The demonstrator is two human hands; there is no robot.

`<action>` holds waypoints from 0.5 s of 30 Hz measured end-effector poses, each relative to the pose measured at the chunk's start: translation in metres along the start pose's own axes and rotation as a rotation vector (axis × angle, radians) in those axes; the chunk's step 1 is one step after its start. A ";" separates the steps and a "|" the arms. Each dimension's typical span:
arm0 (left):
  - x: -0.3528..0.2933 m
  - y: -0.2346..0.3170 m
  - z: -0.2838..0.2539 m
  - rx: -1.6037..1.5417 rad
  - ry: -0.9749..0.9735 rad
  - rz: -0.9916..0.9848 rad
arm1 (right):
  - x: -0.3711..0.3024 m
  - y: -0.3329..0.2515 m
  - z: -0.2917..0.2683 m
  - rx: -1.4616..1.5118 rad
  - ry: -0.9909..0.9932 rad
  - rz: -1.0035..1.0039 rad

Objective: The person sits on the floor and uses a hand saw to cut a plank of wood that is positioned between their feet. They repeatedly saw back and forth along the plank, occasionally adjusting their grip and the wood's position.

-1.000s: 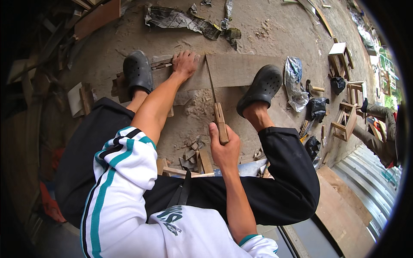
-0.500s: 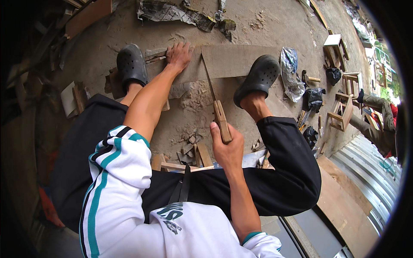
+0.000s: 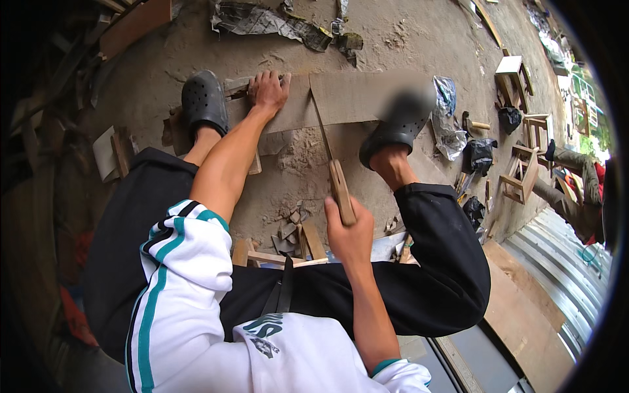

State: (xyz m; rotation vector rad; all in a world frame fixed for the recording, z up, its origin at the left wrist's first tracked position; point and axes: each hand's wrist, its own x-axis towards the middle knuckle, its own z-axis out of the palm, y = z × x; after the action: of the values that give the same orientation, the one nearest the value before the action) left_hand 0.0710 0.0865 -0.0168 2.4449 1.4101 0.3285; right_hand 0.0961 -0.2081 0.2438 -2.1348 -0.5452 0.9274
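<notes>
The right hand (image 3: 348, 237) has its grip wrapped tight around the wooden handle of a narrow-bladed handsaw (image 3: 333, 171) — the handle sits near the person's lap, and the thin blade runs away from it, up and slightly to the left, to meet the flat pale-brown board (image 3: 347, 98) lying on the dirt floor (image 3: 406, 33). The saw's long axis stands nearly square to the board's length, which stretches left to right between the two feet. The blade touches the board's near edge a little right of its middle, just above a heap of sawdust (image 3: 303, 152).

The left hand (image 3: 267, 92) lies flat, fingers spread and pressed down on the board's left end — its grip holds nothing, it only bears on the wood, beside the dark rubber clog (image 3: 203, 101) at that end. The other clog (image 3: 398, 124) pins the board's right end. So the left hand is on the board itself; the right reaches it only through the saw.
</notes>
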 end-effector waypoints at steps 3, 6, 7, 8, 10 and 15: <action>-0.008 -0.002 0.001 -0.030 -0.019 0.010 | 0.043 0.013 0.020 0.006 0.005 -0.056; -0.012 0.005 0.001 -0.035 -0.031 -0.007 | 0.042 -0.004 0.012 -0.042 -0.017 -0.010; -0.004 0.005 -0.004 -0.030 -0.016 -0.008 | 0.038 -0.015 0.004 -0.042 -0.039 0.007; 0.001 -0.004 -0.005 -0.007 0.007 -0.009 | 0.032 -0.028 0.000 -0.039 -0.072 0.021; -0.004 -0.010 0.004 0.013 0.025 -0.010 | 0.002 -0.039 -0.013 -0.033 -0.094 0.038; 0.007 0.001 -0.003 -0.045 -0.013 -0.083 | 0.031 0.003 0.000 0.024 -0.015 0.005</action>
State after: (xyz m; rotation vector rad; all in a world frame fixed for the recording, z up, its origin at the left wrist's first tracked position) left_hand 0.0748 0.0928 -0.0134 2.3411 1.4778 0.3215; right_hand 0.1165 -0.1904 0.2277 -2.1104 -0.5340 0.9488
